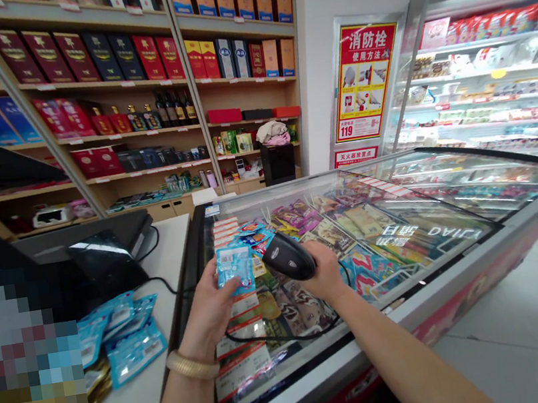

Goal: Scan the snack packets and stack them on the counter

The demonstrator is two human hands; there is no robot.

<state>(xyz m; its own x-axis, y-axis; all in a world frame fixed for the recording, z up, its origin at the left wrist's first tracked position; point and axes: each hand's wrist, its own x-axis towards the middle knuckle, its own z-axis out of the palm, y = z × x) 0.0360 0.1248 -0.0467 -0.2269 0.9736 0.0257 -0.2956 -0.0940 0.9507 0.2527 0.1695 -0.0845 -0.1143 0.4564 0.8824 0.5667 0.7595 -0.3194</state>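
My left hand (214,302) grips a light blue snack packet (235,266), its barcode side turned up toward me. In my right hand (326,268) is a black barcode scanner (287,254), its head pointed toward the packet. Both hands are over the glass top of a chest freezer (316,349). Just beyond the held packet, more small blue and red packets (255,236) lie on the glass. The scanner's black cable (289,338) loops across the freezer top below my hands.
Several blue packets (136,346) and gold packets (98,382) lie on the white counter (176,256) at left, near a dark screen (105,256). Shelves of boxed bottles (100,57) stand behind. A lit open cooler (497,73) is at right.
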